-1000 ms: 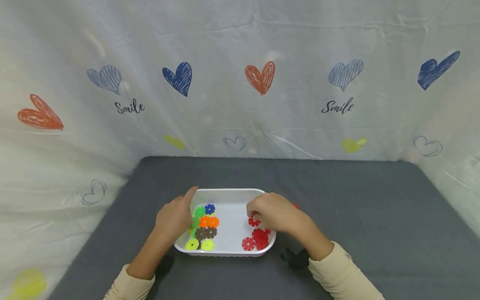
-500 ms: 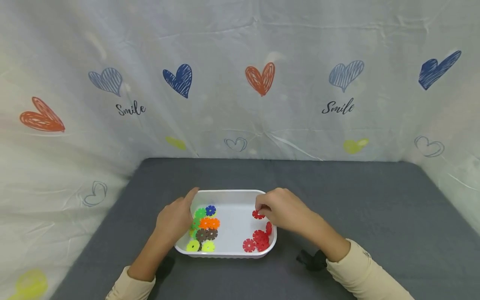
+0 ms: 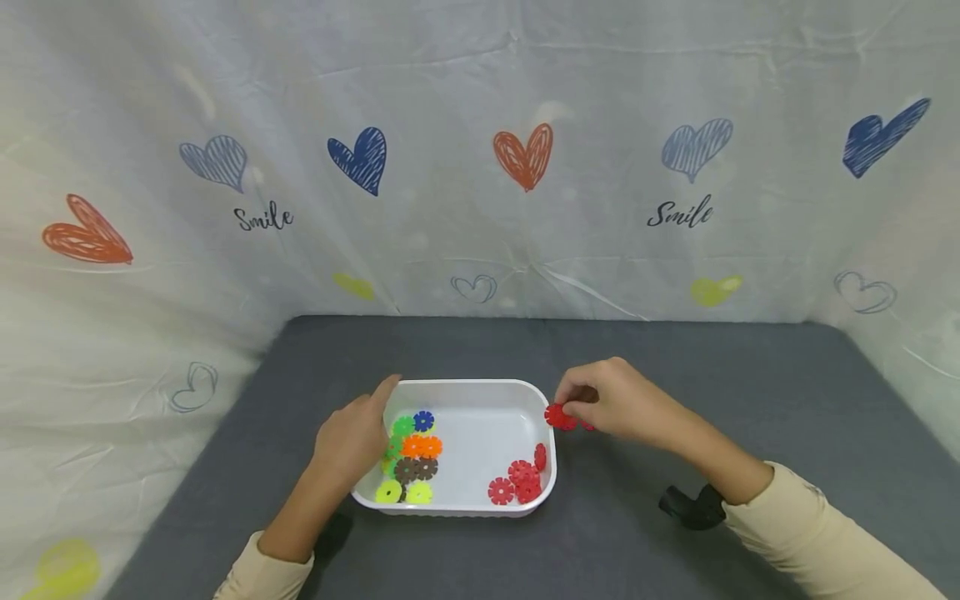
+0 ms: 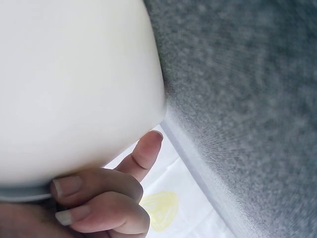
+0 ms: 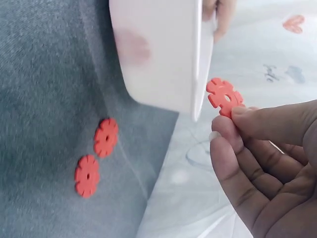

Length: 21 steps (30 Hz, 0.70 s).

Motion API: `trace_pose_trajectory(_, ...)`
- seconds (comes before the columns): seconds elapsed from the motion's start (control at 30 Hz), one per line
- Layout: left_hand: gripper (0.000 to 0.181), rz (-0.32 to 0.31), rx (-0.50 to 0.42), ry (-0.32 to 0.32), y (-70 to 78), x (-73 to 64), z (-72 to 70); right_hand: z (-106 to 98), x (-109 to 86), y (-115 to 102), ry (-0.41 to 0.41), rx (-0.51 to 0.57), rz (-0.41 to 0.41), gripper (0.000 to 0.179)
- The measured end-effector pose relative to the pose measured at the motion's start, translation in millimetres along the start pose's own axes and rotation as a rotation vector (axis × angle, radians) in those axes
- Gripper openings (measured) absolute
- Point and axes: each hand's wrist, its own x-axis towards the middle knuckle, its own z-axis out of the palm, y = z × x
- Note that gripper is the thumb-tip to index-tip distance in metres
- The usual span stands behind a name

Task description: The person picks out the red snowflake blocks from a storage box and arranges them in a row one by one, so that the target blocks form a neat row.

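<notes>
Just past the right rim of a white tray (image 3: 468,417), my right hand (image 3: 626,400) pinches a red notched disc (image 5: 217,88) between thumb and fingertips. My left hand (image 3: 348,442) grips the tray's left edge; in the left wrist view its fingers (image 4: 106,191) curl at the rim. Inside the tray, red discs (image 3: 522,473) lie at the lower right. Along the left side are green (image 3: 402,426), blue (image 3: 423,421), orange (image 3: 422,447), brown (image 3: 416,469) and yellow discs (image 3: 418,493).
Two red discs lie on the grey tabletop (image 3: 675,350) beside the tray: one disc (image 5: 102,146) and a second disc (image 5: 83,171) close by. A black device (image 3: 693,507) sits at the right forearm. A white curtain (image 3: 600,83) with printed hearts hangs behind the table.
My right hand has moved from over the tray's right part outward past its right rim, with a red disc in the fingers. The left hand keeps its place at the left edge.
</notes>
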Motion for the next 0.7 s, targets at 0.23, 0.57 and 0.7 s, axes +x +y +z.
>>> trace_pose_trajectory(0.23,0.061,0.000,0.008,0.002,0.4,0.0,0.5,-7.8,-6.1,12.6,0.068,-0.001,0.018,0.017)
trace_pose_trajectory(0.57,0.059,0.002,-0.003,0.003,0.9,-2.4,-1.3,-11.4,-11.0,41.1,0.073,-0.067,0.056,0.022)
trace_pose_trajectory(0.7,0.058,0.008,0.002,0.008,1.1,-2.2,-1.1,-15.9,-13.4,57.2,0.030,-0.068,0.128,0.021)
